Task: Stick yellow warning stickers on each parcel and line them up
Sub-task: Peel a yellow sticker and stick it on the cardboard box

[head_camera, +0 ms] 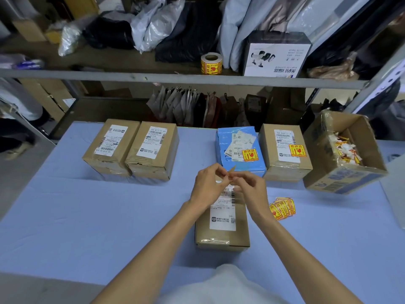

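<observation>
A storage shelf point(175, 78) crammed with grey and black mailer bags runs behind a table under a pale blue cover point(87, 216). On the shelf stand a roll of yellow stickers point(211, 63) and a white printed box point(277, 55).

Along the far side of the table sit two plain cardboard parcels point(111, 148) point(153, 150), touching each other. After a gap come a blue parcel point(238, 145) and a third cardboard parcel point(285, 154), each bearing a yellow warning sticker point(249, 155) point(297, 150). At the right, a tilted open carton point(341, 178) holds crumpled red, yellow and white scraps, too small to make out.

Nearest the person lies another cardboard parcel point(221, 224), its far end and part of its label hidden by the hands. No yellow sticker shows on its visible part. A fanned pile of loose stickers point(282, 208) lies just right of it.

Above this parcel, the left hand point(208, 183) and right hand point(249, 187) meet, both pinching a thin slip point(231, 172) between thumb and fingertips. It shows edge-on, so its print cannot be read, nor whether it is sticker or backing. The person's light clothing is cut off at the bottom edge.
</observation>
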Demonstrator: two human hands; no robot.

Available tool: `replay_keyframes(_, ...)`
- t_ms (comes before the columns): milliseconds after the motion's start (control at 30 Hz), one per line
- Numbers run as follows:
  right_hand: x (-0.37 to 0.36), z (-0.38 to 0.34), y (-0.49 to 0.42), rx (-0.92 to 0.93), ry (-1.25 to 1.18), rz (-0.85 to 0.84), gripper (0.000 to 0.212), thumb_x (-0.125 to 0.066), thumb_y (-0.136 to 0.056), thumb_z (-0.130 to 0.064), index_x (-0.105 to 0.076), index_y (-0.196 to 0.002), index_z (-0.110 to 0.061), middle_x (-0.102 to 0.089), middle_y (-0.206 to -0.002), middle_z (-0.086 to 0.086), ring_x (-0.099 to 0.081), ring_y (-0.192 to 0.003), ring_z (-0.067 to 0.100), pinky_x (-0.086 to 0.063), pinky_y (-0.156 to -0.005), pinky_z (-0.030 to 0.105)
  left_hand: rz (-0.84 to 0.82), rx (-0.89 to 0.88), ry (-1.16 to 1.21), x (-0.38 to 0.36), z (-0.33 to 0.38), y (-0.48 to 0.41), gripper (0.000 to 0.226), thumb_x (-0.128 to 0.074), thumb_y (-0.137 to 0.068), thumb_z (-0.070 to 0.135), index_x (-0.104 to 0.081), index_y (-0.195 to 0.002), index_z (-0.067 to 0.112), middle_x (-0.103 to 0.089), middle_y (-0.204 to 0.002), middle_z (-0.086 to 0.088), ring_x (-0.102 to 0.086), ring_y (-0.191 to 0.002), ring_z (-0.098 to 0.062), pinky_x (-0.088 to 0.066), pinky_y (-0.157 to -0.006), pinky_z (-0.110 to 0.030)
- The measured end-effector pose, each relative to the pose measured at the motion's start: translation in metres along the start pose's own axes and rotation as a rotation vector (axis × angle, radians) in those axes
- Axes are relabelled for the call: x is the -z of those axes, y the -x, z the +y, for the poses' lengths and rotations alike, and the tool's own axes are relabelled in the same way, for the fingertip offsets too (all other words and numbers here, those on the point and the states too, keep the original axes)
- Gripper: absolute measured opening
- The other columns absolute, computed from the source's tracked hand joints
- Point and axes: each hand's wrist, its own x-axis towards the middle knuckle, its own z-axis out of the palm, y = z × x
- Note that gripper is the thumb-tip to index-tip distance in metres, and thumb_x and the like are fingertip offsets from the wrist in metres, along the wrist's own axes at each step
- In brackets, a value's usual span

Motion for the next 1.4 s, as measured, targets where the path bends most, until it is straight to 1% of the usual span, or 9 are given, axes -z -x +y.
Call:
replay_keyframes(133,0.008,0.004,0.000,0.048,0.110,0.104,0.011,-0.066,-0.084,-0.011,-0.068,-0.093,-0.017,-0.070,-0.088,-0.003,-0.066,-0.084,0.014,-0.053,-0.074,0.025,0.011,0.157,0.162,0.006,-0.004,-0.003,0.006,-0.065,-0.087,0.022,-0.061,-0.082,0.022,-0.065,-0.081,0.010,-0.060,-0.078,-0.006,-0.044,-0.064,-0.015)
replay_keyframes(233,0.011,0.004,-0.005,0.043,0.154,0.065,0.013,-0.067,-0.086,-0.013,-0.065,-0.099,-0.015,-0.068,-0.089,-0.003,-0.064,-0.081,0.011,-0.053,-0.071,0.024,-0.072,0.229,0.261,0.010,-0.005,-0.003,0.011,-0.064,-0.087,0.020,-0.061,-0.079,0.027,-0.068,-0.084,0.007,-0.065,-0.081,-0.013,-0.054,-0.069,-0.031)
replay_keyframes(433,0.010,0.003,-0.009,0.055,0.196,0.041,0.004,-0.069,-0.085,-0.010,-0.070,-0.081,-0.010,-0.070,-0.075,0.000,-0.065,-0.070,0.006,-0.049,-0.066,0.015,-0.150,0.322,0.315,0.010,-0.010,-0.002,0.004,-0.068,-0.086,0.024,-0.067,-0.082,0.024,-0.073,-0.089,-0.002,-0.071,-0.088,-0.021,-0.057,-0.083,-0.046)
replay_keyframes(600,0.006,0.010,-0.005,0.051,0.180,0.106,0.006,-0.070,-0.084,-0.012,-0.069,-0.078,-0.013,-0.069,-0.075,0.003,-0.064,-0.073,0.014,-0.050,-0.069,0.025,-0.063,0.385,0.304,0.007,-0.015,-0.001,0.013,-0.077,-0.078,0.029,-0.076,-0.086,0.018,-0.075,-0.086,0.001,-0.071,-0.084,-0.018,-0.058,-0.082,-0.040)
replay_keyframes(867,0.012,0.016,0.009,-0.007,0.166,0.020,0.012,-0.069,-0.084,-0.005,-0.074,-0.086,-0.016,-0.073,-0.081,-0.001,-0.070,-0.078,0.013,-0.059,-0.072,0.030,-0.033,0.429,0.286,0.004,-0.020,0.017,0.017,-0.078,-0.078,0.026,-0.071,-0.089,0.015,-0.071,-0.100,-0.001,-0.068,-0.089,-0.017,-0.057,-0.077,-0.030)
replay_keyframes(967,0.013,0.021,0.015,-0.058,0.201,0.060,0.009,-0.072,-0.081,-0.007,-0.074,-0.089,-0.011,-0.073,-0.081,0.002,-0.070,-0.079,0.017,-0.059,-0.075,0.039,-0.004,0.428,0.229,-0.002,-0.015,0.029,0.017,-0.074,-0.081,0.025,-0.070,-0.096,0.016,-0.068,-0.097,-0.001,-0.065,-0.084,-0.013,-0.050,-0.067,-0.019)
replay_keyframes(1067,0.016,0.024,0.027,-0.070,0.251,0.087,0.009,-0.073,-0.080,-0.007,-0.073,-0.085,-0.015,-0.072,-0.076,0.000,-0.068,-0.073,0.014,-0.059,-0.072,0.037,-0.046,0.418,0.207,-0.002,-0.016,0.038,0.026,-0.076,-0.080,0.022,-0.067,-0.103,0.015,-0.069,-0.100,-0.004,-0.063,-0.077,-0.009,-0.045,-0.057,-0.010)
replay_keyframes(1233,0.024,0.030,0.049,-0.050,0.352,0.064,0.007,-0.072,-0.080,-0.007,-0.071,-0.084,-0.012,-0.069,-0.069,0.001,-0.064,-0.066,0.010,-0.050,-0.064,0.025,-0.141,0.432,0.179,-0.002,-0.020,0.048,0.036,-0.081,-0.074,0.020,-0.056,-0.100,0.018,-0.070,-0.102,-0.005,-0.066,-0.091,-0.016,-0.046,-0.054,-0.013)
replay_keyframes(1400,0.026,0.034,0.055,-0.106,0.352,0.107,0.034,-0.075,-0.077,-0.009,-0.054,-0.103,-0.014,-0.070,-0.071,0.006,-0.068,-0.073,0.018,-0.053,-0.068,0.036,-0.120,0.472,0.156,-0.011,-0.024,0.057,0.036,-0.081,-0.074,0.022,-0.051,-0.094,0.017,-0.069,-0.091,-0.002,-0.066,-0.091,-0.019,-0.040,-0.056,-0.020)
